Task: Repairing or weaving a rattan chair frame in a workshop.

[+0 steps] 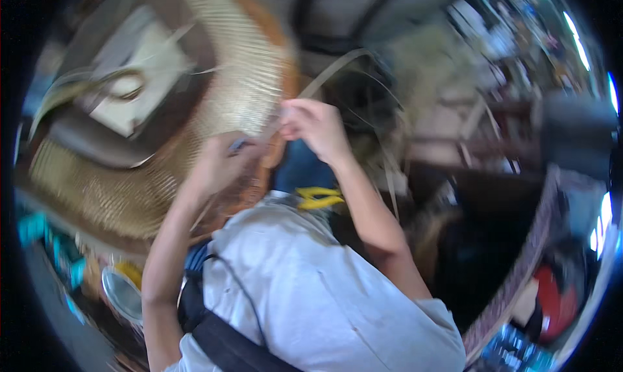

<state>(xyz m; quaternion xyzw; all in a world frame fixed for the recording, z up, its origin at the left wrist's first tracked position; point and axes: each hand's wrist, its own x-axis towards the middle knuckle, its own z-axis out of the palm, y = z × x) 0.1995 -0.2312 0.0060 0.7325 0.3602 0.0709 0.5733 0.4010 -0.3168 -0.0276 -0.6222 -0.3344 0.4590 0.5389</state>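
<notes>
A curved wooden piece with a woven cane panel [243,67] and an orange-brown wooden rim [278,148] lies before me, blurred by motion. My right hand [313,126] is closed in a pinch just beyond the rim, on a pale cane strip [334,68] that arcs up and away to the right. My left hand [220,164] rests over the woven panel near the rim, its fingers bent around a small blue-grey thing [238,144] whose kind is too smeared to tell. Between the two hands, the strip's nearer end is blurred.
Yellow-handled pliers [319,197] sit at my waist. Coiled strips [126,86] and a pale sheet [156,67] lie on the dark middle of the piece. A pale round container [122,292] stands lower left. Long strips [387,164] hang right of my hands, near wooden frames [480,128].
</notes>
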